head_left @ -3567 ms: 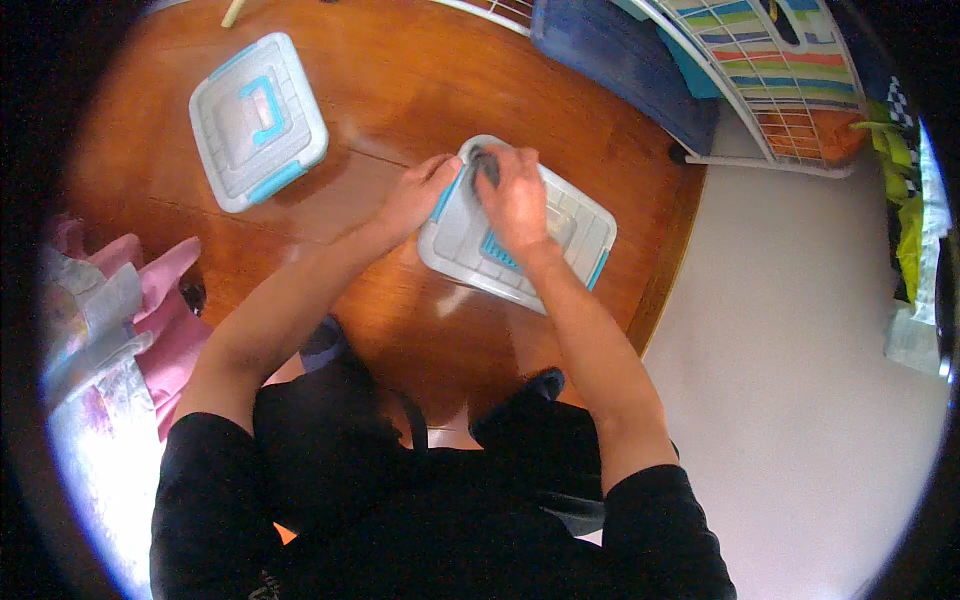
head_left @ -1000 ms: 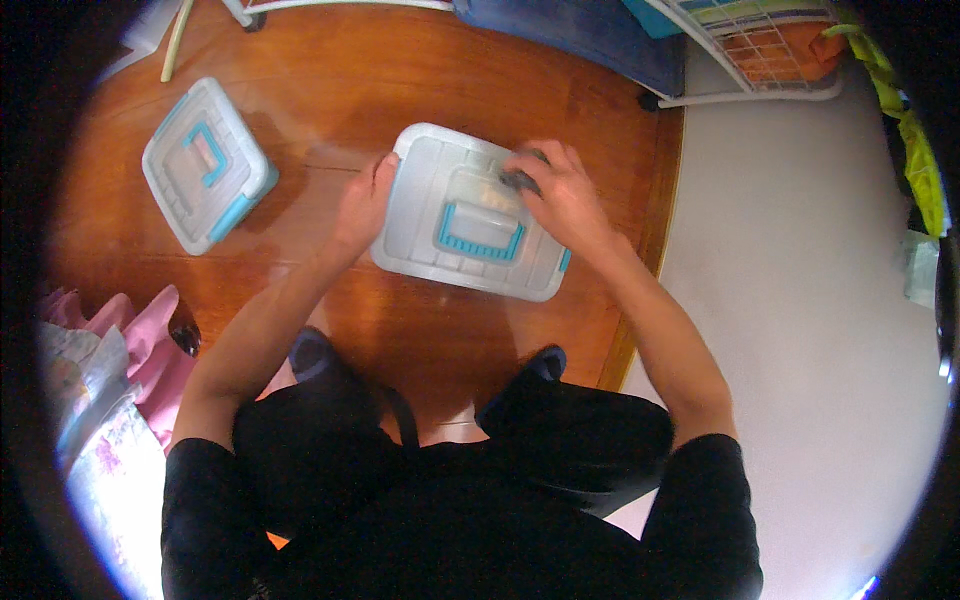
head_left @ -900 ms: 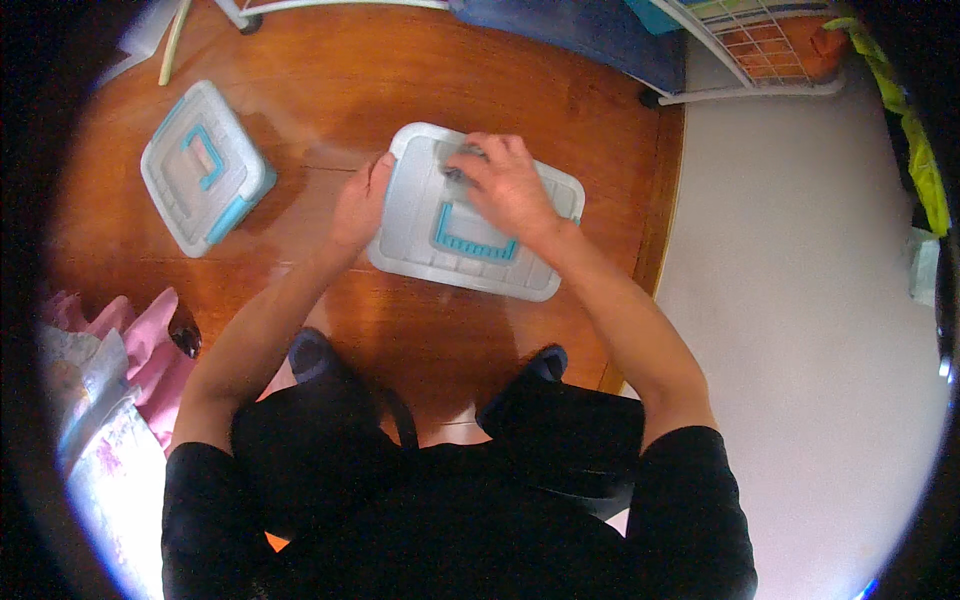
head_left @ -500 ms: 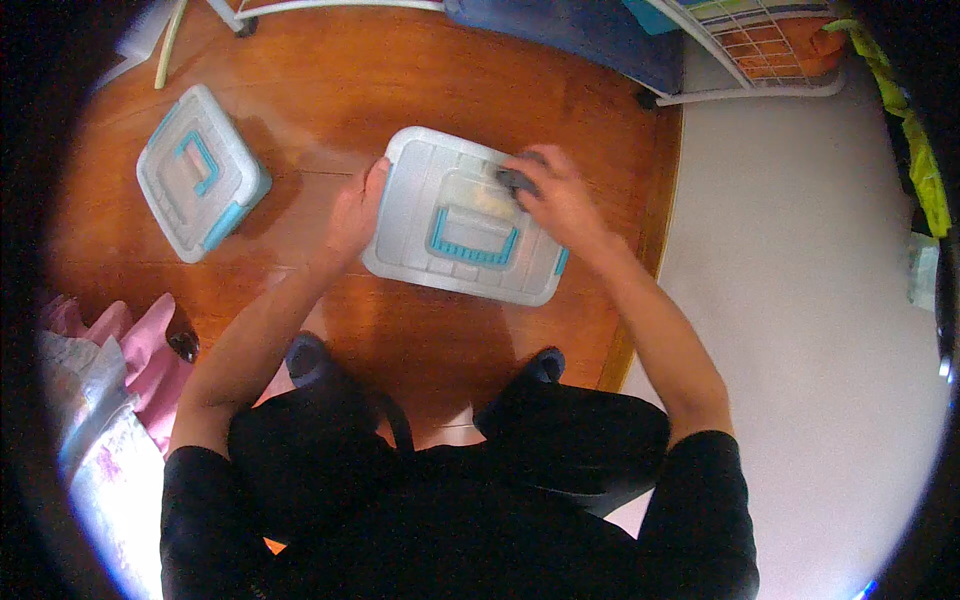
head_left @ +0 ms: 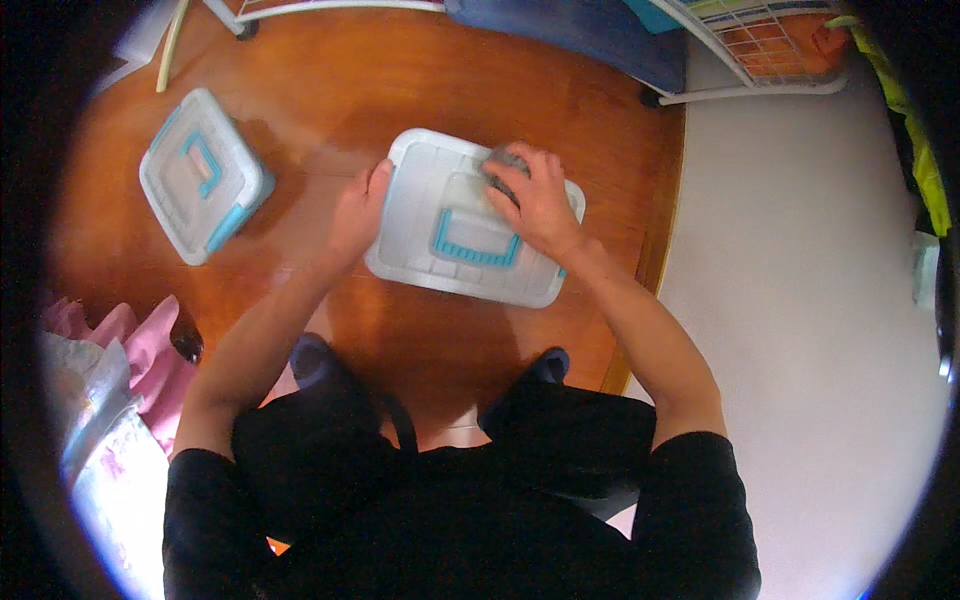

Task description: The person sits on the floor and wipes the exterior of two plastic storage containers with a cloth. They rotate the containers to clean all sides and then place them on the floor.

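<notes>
A white storage box with a pale blue handle folded down on its lid lies on the wooden floor in front of me. My left hand is closed at the box's left side, thumb by the blue latch, fingers partly hidden. On the far right part of the lid, my right hand presses a dark grey cloth or scouring pad; its exact kind is unclear. The fingers curl over this grey thing.
A second, similar box stands to the left. White rack legs run along the far side, with an orange item in a wire basket. A pale wall rises at right. Pink fabric and plastic lie at near left.
My right hand has slid slightly left over the lid with the grey cloth or pad. My left hand stays at the box's side.
</notes>
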`<state>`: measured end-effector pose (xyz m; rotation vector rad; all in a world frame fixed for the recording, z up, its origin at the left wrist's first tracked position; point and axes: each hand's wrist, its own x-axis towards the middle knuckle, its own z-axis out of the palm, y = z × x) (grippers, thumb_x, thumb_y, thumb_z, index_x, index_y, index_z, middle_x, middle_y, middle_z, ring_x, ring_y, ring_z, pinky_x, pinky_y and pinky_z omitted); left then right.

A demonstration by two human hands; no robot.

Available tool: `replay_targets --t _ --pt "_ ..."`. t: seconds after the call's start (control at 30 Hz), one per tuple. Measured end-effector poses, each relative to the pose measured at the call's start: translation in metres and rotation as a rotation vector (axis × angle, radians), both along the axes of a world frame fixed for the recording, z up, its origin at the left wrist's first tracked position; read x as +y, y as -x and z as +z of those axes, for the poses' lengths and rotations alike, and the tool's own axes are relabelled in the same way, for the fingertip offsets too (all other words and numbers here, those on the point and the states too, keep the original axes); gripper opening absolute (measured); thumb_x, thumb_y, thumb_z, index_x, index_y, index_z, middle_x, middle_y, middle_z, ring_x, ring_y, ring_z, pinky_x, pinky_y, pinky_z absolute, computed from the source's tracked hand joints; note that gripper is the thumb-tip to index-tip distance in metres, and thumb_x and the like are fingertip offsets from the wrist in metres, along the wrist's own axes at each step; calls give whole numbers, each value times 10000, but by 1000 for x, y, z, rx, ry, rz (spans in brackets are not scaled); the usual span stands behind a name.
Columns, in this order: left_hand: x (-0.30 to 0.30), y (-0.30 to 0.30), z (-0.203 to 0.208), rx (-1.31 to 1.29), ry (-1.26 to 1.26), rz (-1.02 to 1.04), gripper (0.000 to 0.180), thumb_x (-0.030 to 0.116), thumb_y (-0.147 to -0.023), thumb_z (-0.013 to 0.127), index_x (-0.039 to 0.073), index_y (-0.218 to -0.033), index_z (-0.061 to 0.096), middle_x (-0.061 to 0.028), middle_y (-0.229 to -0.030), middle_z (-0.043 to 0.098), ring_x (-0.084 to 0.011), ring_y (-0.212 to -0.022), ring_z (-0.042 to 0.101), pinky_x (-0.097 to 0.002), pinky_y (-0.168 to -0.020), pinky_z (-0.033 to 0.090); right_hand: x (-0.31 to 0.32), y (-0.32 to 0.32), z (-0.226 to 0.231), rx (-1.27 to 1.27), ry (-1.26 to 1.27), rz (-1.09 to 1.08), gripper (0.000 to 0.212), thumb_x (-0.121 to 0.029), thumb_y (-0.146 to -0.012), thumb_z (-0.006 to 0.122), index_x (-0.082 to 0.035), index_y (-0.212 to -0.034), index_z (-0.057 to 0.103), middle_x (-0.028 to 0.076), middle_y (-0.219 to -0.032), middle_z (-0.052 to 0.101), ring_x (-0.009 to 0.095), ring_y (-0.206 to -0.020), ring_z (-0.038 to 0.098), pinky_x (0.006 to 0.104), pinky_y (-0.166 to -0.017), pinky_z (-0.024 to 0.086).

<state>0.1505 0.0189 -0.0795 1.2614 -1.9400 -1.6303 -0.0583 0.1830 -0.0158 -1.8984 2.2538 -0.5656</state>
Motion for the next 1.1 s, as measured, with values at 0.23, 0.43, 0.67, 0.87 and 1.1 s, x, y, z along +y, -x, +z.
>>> replay_targets --t 0.23,0.43,0.67,0.87,1.1 --pt "-10 0 0 -96 11 -31 587 491 -1010 428 -45 -1130 635 -274 -1011 672 -374 -960 652 -416 -880 485 48 26 19 -211 -259 289 272 -72 -871 648 -114 -1139 669 141 -1271 508 357 -1210 465 416 -1015 429" --pt "-11 -4 5 -40 -156 -64 647 554 -1012 385 -8 -1214 633 -186 -1123 684 -296 -1053 638 -391 -981 467 19 12 4 -68 -111 -57 345 -59 -785 686 -107 -1125 654 157 -1291 500 369 -1212 459 448 -1057 394" --pt "0 1 3 -14 83 -56 589 508 -1010 409 -25 -1151 616 -309 -988 660 -459 -943 646 -494 -827 509 61 17 29 -212 -379 -6 366 -1 -780 667 -100 -1132 641 166 -1289 503 367 -1233 465 416 -1031 418" --pt "-1 -2 15 -61 113 -108 563 504 -1012 412 0 -1145 625 -309 -975 663 -437 -918 662 -486 -808 514 69 17 12 -73 -201 -112 368 4 -811 637 -105 -1163 627 176 -1272 510 374 -1180 511 436 -1011 431" --pt "0 3 11 -264 76 -59 561 524 -1015 394 41 -1164 635 -289 -973 671 -429 -914 655 -470 -821 506 111 -11 47 -337 -403 105 378 7 -811 655 -128 -1164 637 151 -1203 535 361 -1150 543 421 -987 469"
